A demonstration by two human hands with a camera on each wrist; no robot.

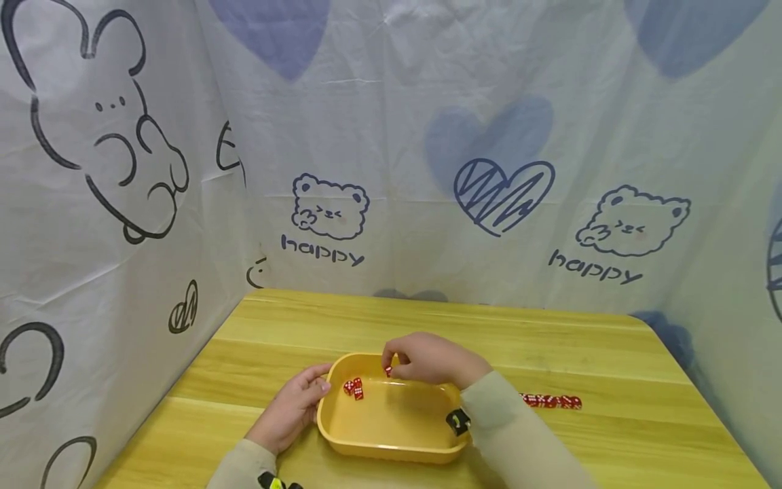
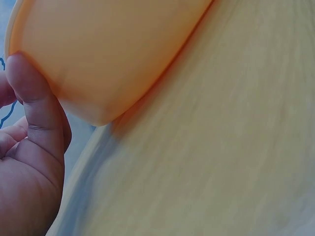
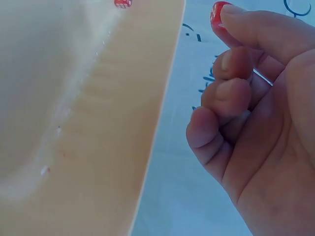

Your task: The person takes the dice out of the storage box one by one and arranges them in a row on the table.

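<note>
A yellow plastic tray [image 1: 391,448] with rounded corners stands on the table. My left hand [image 1: 293,411] holds it at its left side, the thumb [image 2: 29,83] at the rim and the other fingers outside. Over the tray's far edge, my right hand [image 1: 434,360] pinches a red die [image 3: 216,17] with white pips between thumb and fingertips. Its other fingers [image 3: 226,98] are curled in. A few more red dice [image 1: 358,389] lie together in the tray's left part. One die [image 3: 123,3] shows at the top of the right wrist view.
A row of several red dice [image 1: 552,401] lies on the wood-patterned table [image 1: 635,380] right of the tray, partly hidden by the right sleeve [image 1: 519,428]. White curtains [image 1: 391,265] with printed hearts and bears stand behind and at both sides.
</note>
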